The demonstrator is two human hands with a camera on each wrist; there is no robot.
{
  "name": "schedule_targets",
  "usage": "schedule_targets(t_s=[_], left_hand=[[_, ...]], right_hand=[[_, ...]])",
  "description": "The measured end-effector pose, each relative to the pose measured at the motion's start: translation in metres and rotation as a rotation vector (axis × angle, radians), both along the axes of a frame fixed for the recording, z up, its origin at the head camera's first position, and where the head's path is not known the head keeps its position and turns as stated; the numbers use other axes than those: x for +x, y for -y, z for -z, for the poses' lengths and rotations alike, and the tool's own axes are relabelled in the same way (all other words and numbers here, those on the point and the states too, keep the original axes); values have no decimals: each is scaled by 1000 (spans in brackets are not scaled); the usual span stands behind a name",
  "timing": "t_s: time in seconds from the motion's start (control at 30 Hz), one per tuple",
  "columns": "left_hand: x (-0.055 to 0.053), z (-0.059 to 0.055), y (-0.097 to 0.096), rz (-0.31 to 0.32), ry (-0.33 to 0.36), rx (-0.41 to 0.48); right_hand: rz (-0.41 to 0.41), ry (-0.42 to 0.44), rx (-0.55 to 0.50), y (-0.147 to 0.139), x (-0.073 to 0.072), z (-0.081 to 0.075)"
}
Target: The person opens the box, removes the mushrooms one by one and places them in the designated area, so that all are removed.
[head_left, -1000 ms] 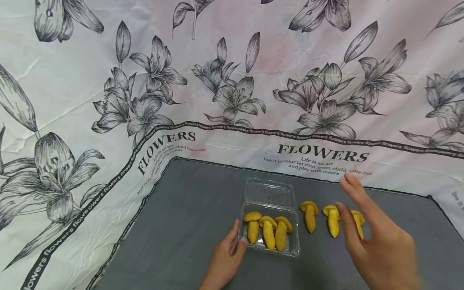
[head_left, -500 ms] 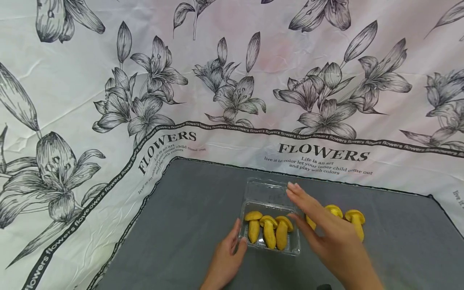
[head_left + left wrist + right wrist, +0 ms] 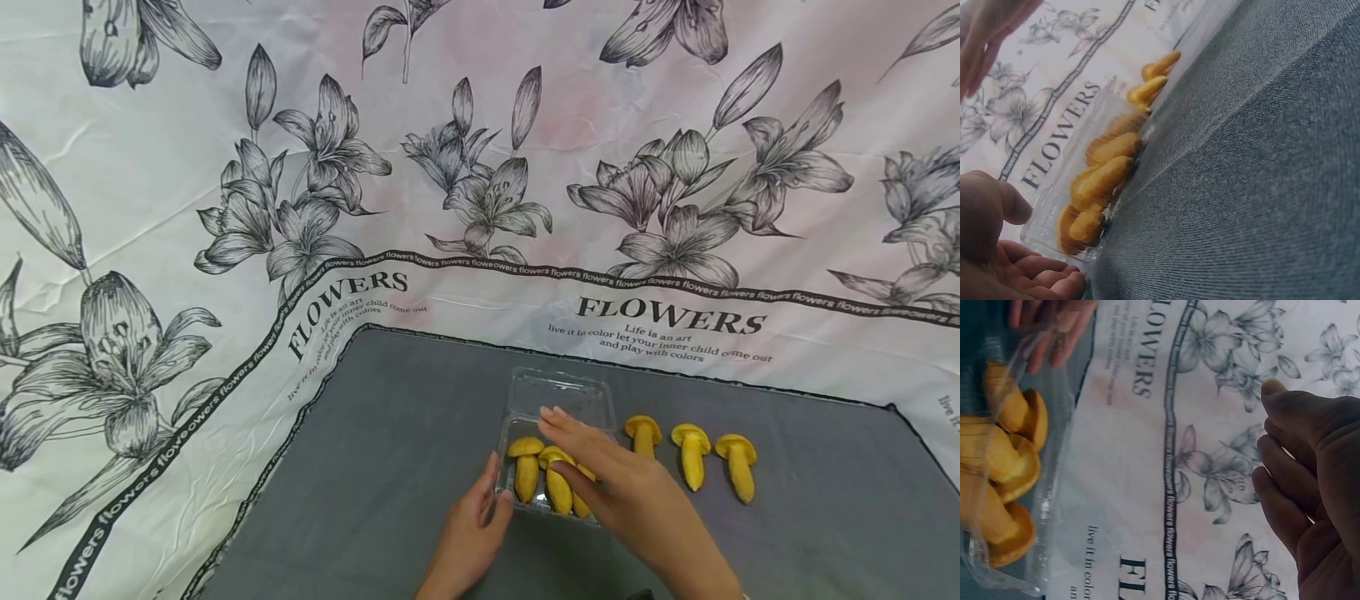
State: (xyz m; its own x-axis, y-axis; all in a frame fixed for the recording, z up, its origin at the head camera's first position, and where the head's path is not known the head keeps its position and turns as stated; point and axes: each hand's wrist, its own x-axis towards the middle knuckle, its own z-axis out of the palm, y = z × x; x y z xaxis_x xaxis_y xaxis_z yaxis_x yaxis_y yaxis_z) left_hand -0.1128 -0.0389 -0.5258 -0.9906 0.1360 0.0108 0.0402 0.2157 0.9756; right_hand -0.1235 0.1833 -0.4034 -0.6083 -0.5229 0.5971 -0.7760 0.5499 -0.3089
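A hinged clear plastic box [image 3: 516, 427] holds three yellow toy mushrooms, one being the left mushroom [image 3: 527, 471]. The thumb and fingers of my left hand [image 3: 468, 529] hold its near left corner; the left wrist view shows the fingers [image 3: 1041, 275] curled there. My right hand [image 3: 626, 492] hovers over the right part of the box, fingers extended and thumb apart, gripping nothing. It partly covers the right-hand mushroom [image 3: 583, 500] inside. On the table to the right, three more mushrooms lie in a row: one [image 3: 643, 433], another [image 3: 692, 454] and the last [image 3: 738, 467].
The dark grey table [image 3: 390, 433] ends at a white floral cloth [image 3: 487, 300] that rises behind and at the left. The raised lid [image 3: 558, 396] of the box leans back on its far side.
My right hand has moved left from the loose mushrooms to above the box, uncovering most of them. The left hand and the box have stayed put.
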Motion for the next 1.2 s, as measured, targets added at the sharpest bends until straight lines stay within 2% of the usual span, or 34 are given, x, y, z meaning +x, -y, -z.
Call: schedule_targets(t_s=[0.17, 0.33, 0.6, 0.7, 1.03, 1.2], left_hand=[[0, 0, 2, 18, 10, 4], [1, -1, 3, 24, 12, -2], [-1, 0, 4, 32, 44, 19], [-1, -1, 4, 31, 48, 23], [2, -3, 4, 23, 37, 29], [2, -4, 3, 28, 34, 28]], right_hand=[[-6, 10, 24, 5, -9, 16], [0, -17, 65, 9, -15, 31], [27, -45, 120, 15, -23, 47], [38, -33, 148, 18, -25, 52], [106, 86, 277, 25, -31, 63], [93, 79, 291, 27, -36, 68]])
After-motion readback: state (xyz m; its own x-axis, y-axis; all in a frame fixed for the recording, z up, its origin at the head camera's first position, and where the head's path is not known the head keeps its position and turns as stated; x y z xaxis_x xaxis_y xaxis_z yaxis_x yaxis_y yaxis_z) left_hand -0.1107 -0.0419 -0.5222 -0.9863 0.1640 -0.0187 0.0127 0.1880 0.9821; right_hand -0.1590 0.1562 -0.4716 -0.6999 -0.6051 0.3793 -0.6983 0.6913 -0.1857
